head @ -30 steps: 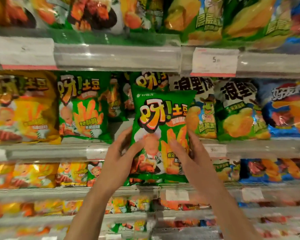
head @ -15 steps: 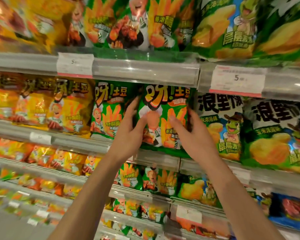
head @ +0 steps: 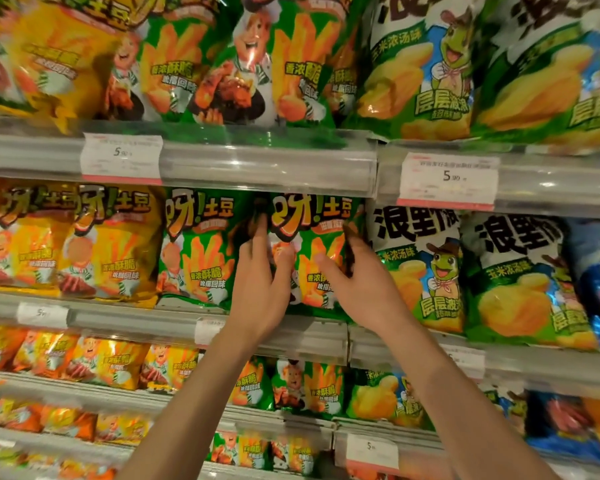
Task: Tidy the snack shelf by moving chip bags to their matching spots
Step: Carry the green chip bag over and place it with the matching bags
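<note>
My left hand (head: 262, 282) and right hand (head: 352, 278) pinch the green bag (head: 312, 251) by its two sides, upright on the middle shelf (head: 291, 329) between a matching green bag (head: 198, 251) and a white bag (head: 416, 268). If I let go before its base seats behind the lip, I think it tips forward. It reads 呀!土豆 and 香浓酥脆; the price tag (head: 447, 180) shows 5.90.

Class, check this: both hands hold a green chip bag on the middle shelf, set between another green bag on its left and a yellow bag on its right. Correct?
Not quite. The head view shows the green chip bag in the left hand and right hand, a matching green bag on its left, but a white-and-green bag on its right, not yellow.
</note>
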